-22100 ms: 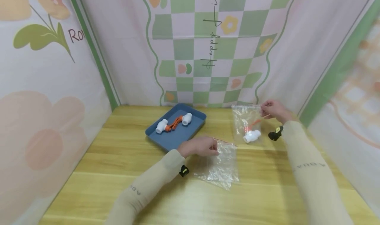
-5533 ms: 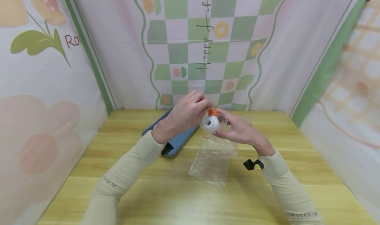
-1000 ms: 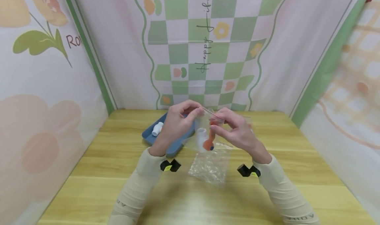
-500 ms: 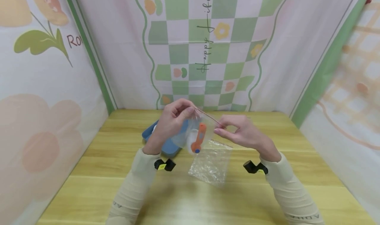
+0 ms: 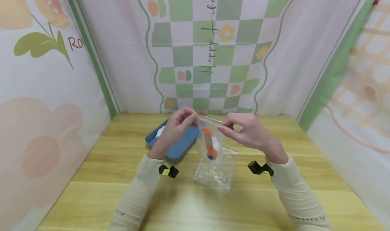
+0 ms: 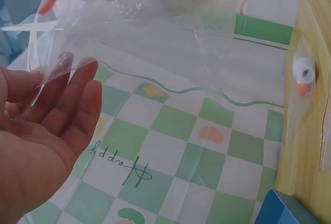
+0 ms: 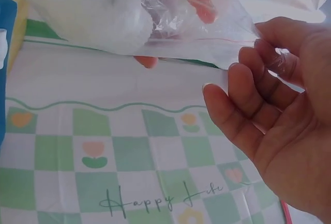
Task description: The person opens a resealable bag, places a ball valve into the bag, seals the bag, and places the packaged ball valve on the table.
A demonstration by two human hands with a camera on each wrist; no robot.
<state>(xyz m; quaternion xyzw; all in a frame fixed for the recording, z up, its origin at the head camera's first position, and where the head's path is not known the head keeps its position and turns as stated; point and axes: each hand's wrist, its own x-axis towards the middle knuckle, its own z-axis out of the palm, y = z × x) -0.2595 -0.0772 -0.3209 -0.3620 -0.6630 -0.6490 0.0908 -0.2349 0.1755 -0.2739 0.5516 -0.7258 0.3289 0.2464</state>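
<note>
Between my hands hangs a clear zip bag (image 5: 199,144) with a red-edged top. Inside it is a white ball valve (image 5: 215,143) with an orange lever handle (image 5: 208,139) and a blue dot at its pivot. My left hand (image 5: 175,127) pinches the bag's top left corner between thumb and fingers. On the opposite side, my right hand (image 5: 250,132) pinches the top strip near its right end. The strip is stretched between them. In both wrist views the thumb and fingertips are at the plastic, and the other fingers are loosely bent.
A blue tray (image 5: 179,151) stands behind my left hand, with a white valve (image 5: 159,132) partly hidden in it. Below the held bag, a flat clear bag (image 5: 213,175) lies on the wooden table (image 5: 195,207). Another bagged valve (image 6: 303,71) shows in the left wrist view.
Earlier, two valves lay in the tray; one was then put into a bag. Over the last second my hands spread apart along the bag's top, and the valve inside swung and tilted.
</note>
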